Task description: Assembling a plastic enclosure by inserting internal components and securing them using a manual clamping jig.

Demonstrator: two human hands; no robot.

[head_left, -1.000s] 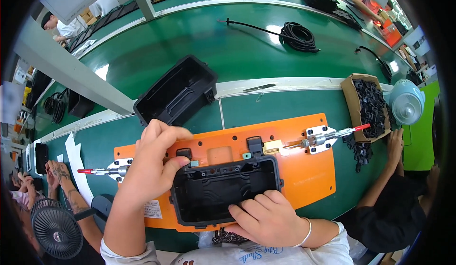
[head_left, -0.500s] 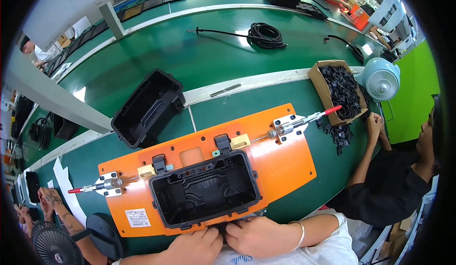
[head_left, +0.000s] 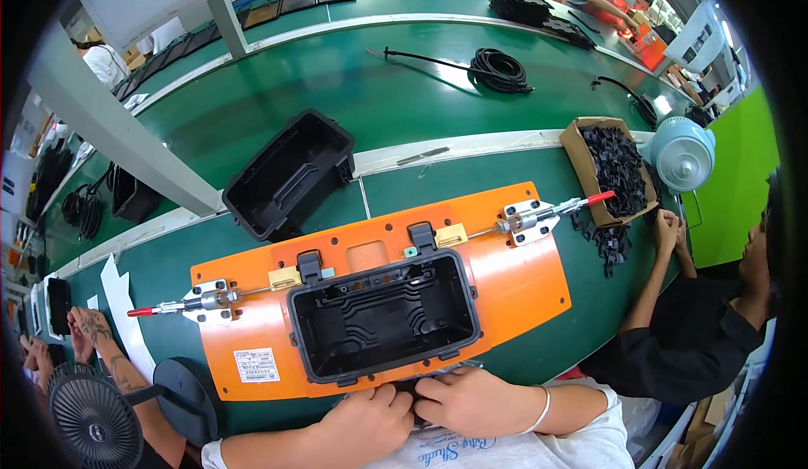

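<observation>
My left hand (head_left: 370,423) and my right hand (head_left: 467,402) meet close to my body, below the front edge of an orange fixture plate (head_left: 522,275). Both have their fingers closed around a small dark piece, mostly covered by the fingers, so its kind does not show. Just beyond them a black plastic box (head_left: 383,322) rests on the plate with its hollow side up, and two black latches stand along its far edge. A toggle clamp with a red handle sits at each end, the left clamp (head_left: 206,299) and the right clamp (head_left: 530,219).
A second black box (head_left: 290,174) lies tilted behind the plate. At right, a carton (head_left: 581,162) holds small black clips, with more spilled beside it. A light blue fan (head_left: 683,158) and a co-worker's hands (head_left: 671,232) are nearby. A black fan (head_left: 97,418) stands at lower left.
The whole scene has shifted slightly right in view as my head moved. My hands stay together at the plate's front edge, with fingers still closed.
</observation>
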